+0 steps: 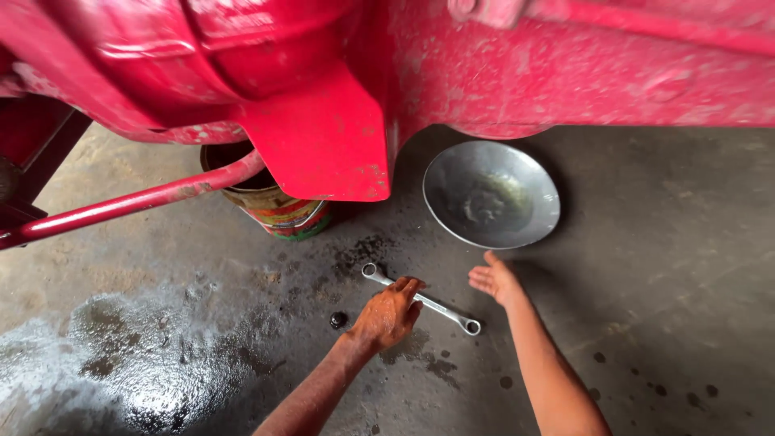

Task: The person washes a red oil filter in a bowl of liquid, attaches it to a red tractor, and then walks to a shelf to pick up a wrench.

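Where the concrete floor (662, 242) is darkest, at the far left, a wet oily patch (153, 363) spreads across it, and above that a red tube (121, 206) of the painted machine slants down toward the left edge. Behind the tube stands an open tin can (274, 211), half tucked under a red flap (323, 141) of the bodywork, probably so that it sits beneath the underside. A small dark round part (338, 320), perhaps a plug or nut, lies on the floor just beside the person's left wrist.

The left hand (389, 313) comes down on a double-ended ring spanner (421, 300) that lies flat on the concrete, its rings pointing up-left and down-right. The fingers curl loosely over the shank near its middle, touching it; whether they have closed round it cannot be told, since the hand hides that stretch. The hand looks smeared with rusty grime.

Just right of the spanner's lower ring, the right hand (494, 278) is held flat and empty, fingers spread a little and aimed toward the shallow metal pan (491, 194). It is near the pan's rim but apart from it. The pan rests on the floor below the red body (581, 73), with a thin film of liquid at its centre, which suggests it stands there as a catch basin.
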